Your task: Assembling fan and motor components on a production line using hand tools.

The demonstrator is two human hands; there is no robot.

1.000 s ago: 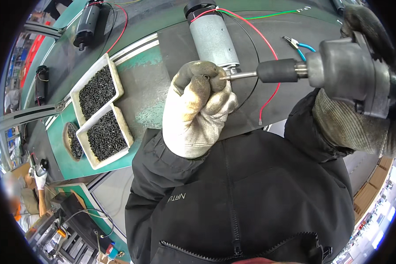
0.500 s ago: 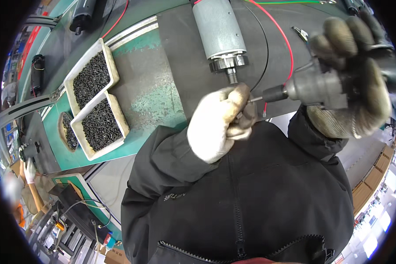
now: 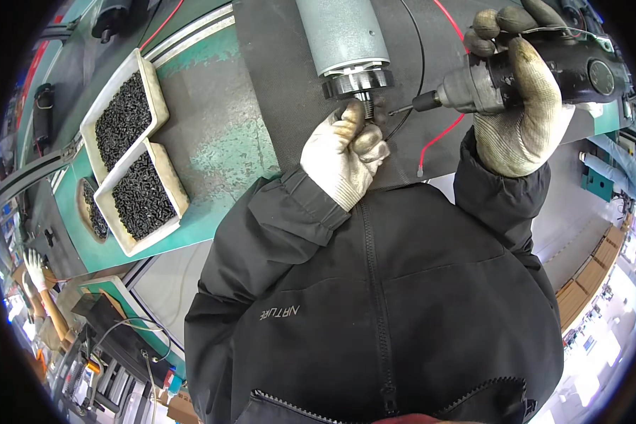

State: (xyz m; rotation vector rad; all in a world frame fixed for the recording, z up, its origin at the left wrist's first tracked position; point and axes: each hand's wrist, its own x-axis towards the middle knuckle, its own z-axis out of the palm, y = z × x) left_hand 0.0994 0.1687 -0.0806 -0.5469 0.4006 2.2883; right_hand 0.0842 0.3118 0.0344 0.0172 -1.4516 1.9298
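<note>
A grey cylindrical motor lies at the top middle, its black end ring and threaded shaft pointing toward me. My left hand, in a stained white glove, is closed with its fingertips at the shaft's end; whatever they pinch is hidden. In my right hand, also gloved, is a black power screwdriver with a grey head. Its thin bit points left and ends just right of my left fingers. My right thumb and palm wrap its body, with several fingers over the top.
At left, two white trays of small black parts stand on the green-topped bench, beside a smaller oval container. Red wire and black wire run right of the motor. A co-worker's gloved hand shows at far left.
My left hand has moved up to the shaft's end. The screwdriver has moved up with its bit, which earlier met my left fingers and now sits slightly apart from them. The whole view has shifted slightly.
</note>
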